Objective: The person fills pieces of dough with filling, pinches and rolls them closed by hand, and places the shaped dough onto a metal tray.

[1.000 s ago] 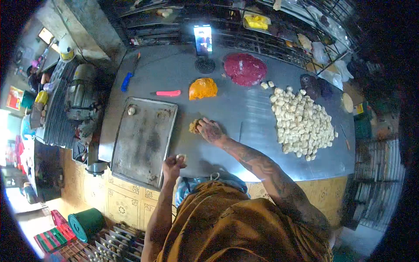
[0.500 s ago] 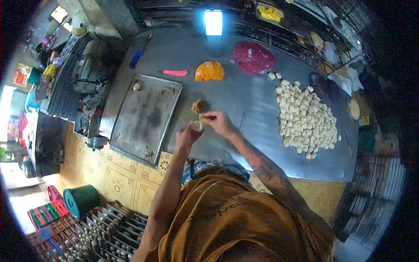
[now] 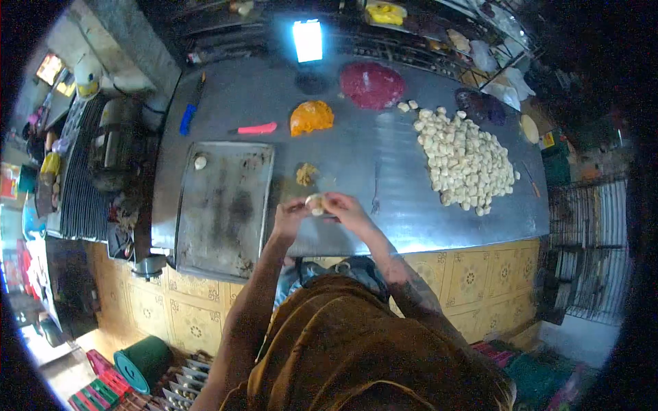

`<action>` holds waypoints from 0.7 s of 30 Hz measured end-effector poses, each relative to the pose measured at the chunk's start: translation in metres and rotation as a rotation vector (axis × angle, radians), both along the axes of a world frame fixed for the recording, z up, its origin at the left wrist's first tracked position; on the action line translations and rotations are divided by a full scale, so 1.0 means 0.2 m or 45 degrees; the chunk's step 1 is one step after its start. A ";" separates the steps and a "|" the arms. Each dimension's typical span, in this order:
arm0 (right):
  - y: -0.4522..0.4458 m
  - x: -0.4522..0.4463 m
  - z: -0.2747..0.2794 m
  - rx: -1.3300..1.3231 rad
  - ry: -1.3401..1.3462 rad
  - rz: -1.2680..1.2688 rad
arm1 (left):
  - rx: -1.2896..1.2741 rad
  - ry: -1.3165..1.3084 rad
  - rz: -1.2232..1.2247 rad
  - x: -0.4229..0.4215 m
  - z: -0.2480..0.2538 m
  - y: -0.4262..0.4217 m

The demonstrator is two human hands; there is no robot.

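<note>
Both hands meet over the near edge of the metal table, holding a small pale dough piece between them. My left hand pinches its left side, and the fingers of my right hand close on its right side. A little brown shows at the dough; whether it is filling inside I cannot tell. Just beyond the hands lies a crumbly brown lump of filling. To the left, a worn metal baking tray carries one round dough ball near its far left corner.
A large heap of dough pieces covers the table's right side. Farther back sit an orange mass, a magenta mass, a pink-handled knife and a blue-handled tool. A bright lamp shines at the far edge.
My right hand, earlier pinching beside the brown filling and dough, now grips the dough together with my left hand. The brown lump looks smaller. The whole view has shifted as my head turned.
</note>
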State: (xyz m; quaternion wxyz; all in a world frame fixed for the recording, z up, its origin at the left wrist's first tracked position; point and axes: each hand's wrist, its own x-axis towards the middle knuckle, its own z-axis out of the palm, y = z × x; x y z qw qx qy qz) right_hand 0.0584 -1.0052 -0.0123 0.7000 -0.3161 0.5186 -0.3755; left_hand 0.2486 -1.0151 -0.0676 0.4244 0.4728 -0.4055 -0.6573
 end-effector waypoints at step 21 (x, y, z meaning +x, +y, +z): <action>-0.03 -0.56 -0.18 -0.932 0.593 0.532 | -0.122 -0.690 0.202 -0.64 0.13 0.34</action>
